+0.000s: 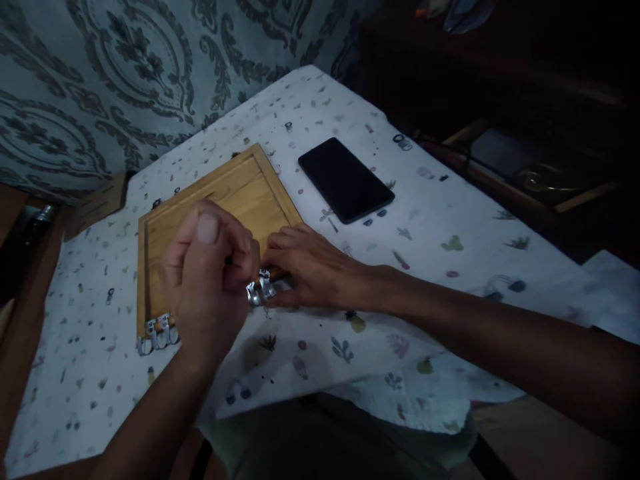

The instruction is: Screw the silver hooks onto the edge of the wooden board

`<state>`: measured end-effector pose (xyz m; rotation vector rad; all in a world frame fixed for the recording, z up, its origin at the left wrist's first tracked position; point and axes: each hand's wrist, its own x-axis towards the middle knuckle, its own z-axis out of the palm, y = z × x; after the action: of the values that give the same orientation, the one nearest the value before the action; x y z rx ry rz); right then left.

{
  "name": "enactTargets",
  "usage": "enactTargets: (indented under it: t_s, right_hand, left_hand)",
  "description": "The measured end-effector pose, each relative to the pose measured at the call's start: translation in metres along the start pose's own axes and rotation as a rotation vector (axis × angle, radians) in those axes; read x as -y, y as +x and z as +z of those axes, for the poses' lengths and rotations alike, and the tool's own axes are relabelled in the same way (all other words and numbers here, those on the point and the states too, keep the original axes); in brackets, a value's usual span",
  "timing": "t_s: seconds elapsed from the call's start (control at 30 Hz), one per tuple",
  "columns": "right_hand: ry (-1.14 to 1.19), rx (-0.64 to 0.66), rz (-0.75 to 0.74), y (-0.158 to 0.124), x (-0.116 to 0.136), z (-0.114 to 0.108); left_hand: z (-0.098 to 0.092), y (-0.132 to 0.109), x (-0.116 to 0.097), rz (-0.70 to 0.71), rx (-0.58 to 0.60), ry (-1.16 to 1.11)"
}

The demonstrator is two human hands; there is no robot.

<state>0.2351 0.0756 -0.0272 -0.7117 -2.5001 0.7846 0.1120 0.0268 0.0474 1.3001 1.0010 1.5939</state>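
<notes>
A framed wooden panel (pixel 220 193) lies flat on the table. Shiny metal clip-like fittings (pixel 159 333) sit along its near edge at the left, and more metal fittings (pixel 260 290) are at its near right corner. My left hand (pixel 210 280) is closed above the near edge, thumb on top and fingers curled in; whatever it pinches, if anything, is hidden. My right hand (pixel 315 267) grips the panel's near right corner, fingers over the top and thumb low beside the metal fittings. Part of that corner is covered by the hand.
A black phone (pixel 346 180) lies beyond my right hand on the patterned white tablecloth (pixel 430 280). A piece of cardboard (pixel 97 205) is at the table's left edge. Patterned fabric (pixel 140 73) rises behind the table. Dark furniture (pixel 480 73) stands at the right.
</notes>
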Motion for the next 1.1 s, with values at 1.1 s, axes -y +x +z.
enactTargets:
  t_s: [1.1]
  right_hand:
    - [-0.01,-0.008,-0.01,0.001,-0.001,0.001]
  left_hand:
    - [-0.007,0.004,-0.005,-0.008,-0.245,0.05]
